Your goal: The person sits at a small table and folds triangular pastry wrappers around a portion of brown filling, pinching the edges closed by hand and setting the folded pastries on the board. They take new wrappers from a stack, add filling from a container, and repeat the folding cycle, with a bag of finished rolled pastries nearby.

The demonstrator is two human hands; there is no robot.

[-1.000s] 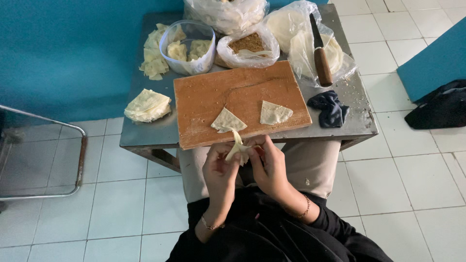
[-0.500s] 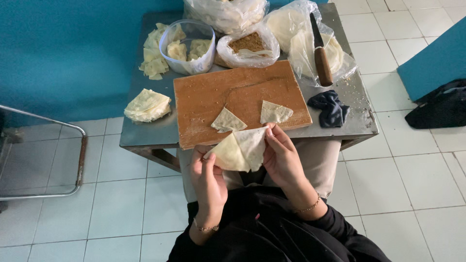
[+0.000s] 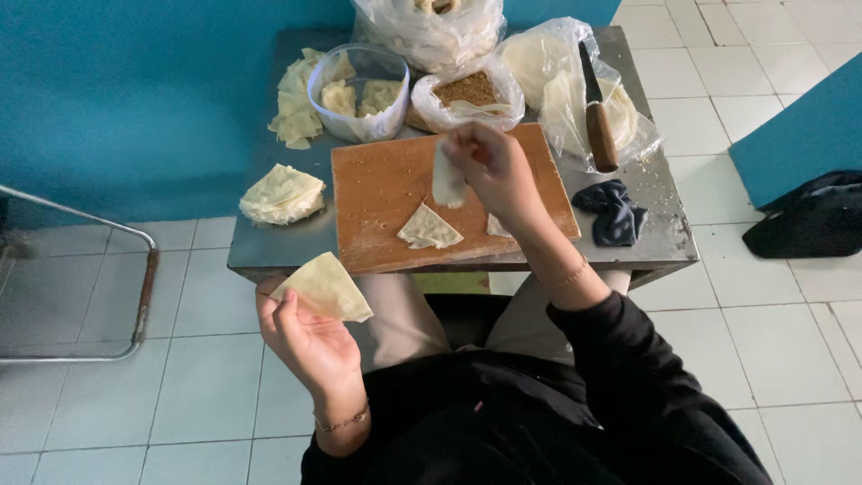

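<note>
My left hand [image 3: 301,332] holds a pale triangular pastry sheet [image 3: 325,287] below the table's near edge, at the left of my lap. My right hand [image 3: 492,166] is raised over the wooden cutting board [image 3: 377,184] and pinches a small white strip of pastry [image 3: 446,180] that hangs down. A folded pastry triangle [image 3: 429,228] lies on the board near its front edge. A second folded piece [image 3: 498,226] is partly hidden behind my right wrist.
On the metal table [image 3: 669,238]: a stack of pastry sheets [image 3: 282,194] at left, a clear bowl of pastry scraps [image 3: 357,93], a bag of brown filling [image 3: 467,92], plastic bags with a knife [image 3: 596,115] on top, a dark cloth [image 3: 614,210]. A metal frame [image 3: 139,287] stands at left.
My hands have split apart: the left dropped to the left with the sheet, the right rose over the board with a torn strip.
</note>
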